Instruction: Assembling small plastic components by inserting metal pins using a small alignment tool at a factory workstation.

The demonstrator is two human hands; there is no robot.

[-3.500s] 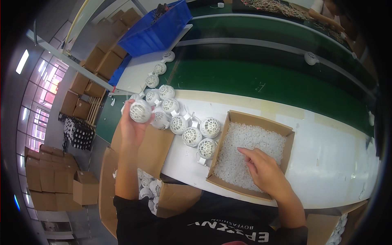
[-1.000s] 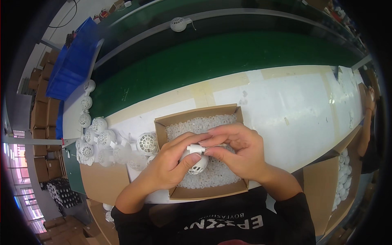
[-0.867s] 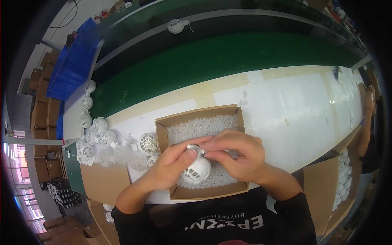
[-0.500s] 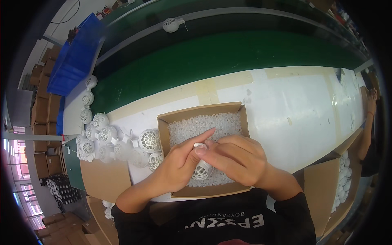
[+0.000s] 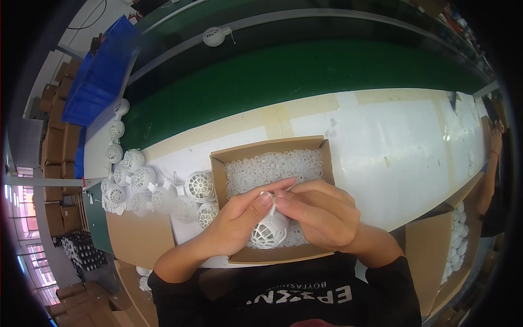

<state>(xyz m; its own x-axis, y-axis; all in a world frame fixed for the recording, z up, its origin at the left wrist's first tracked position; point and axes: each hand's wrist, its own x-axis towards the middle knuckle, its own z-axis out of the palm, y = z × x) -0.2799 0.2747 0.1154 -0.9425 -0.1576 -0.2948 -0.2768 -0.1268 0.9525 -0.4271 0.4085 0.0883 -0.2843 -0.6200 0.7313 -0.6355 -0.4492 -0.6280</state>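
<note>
Both hands meet over the near half of the cardboard box [image 5: 272,147], and the white lattice ball [image 5: 268,233] sits right between them, just above the box's bed of small white tube pieces [image 5: 272,166].

My left hand [image 5: 239,218] has its grip clamped on the ball from the left and below; the thumb lies across the top of it. My right hand [image 5: 318,212] comes in from the right, fingertips [image 5: 283,197] pinched together at the ball's top, where a small white piece seems to be pressed into the opening. I can't tell if that piece is seated or loose.

Key relation: the ball's opening faces up and slightly away from me, directly under the right fingertips, so the two hands are touching at that spot. The ball is round, with no real long axis. The left hand is the carrier, the right hand is the nearer one to the opening.

More finished lattice balls [image 5: 199,186] lie clustered on the white surface [image 5: 392,141] just left of the box. One more ball [image 5: 214,36] rests on the green belt [image 5: 305,71] far up.
</note>
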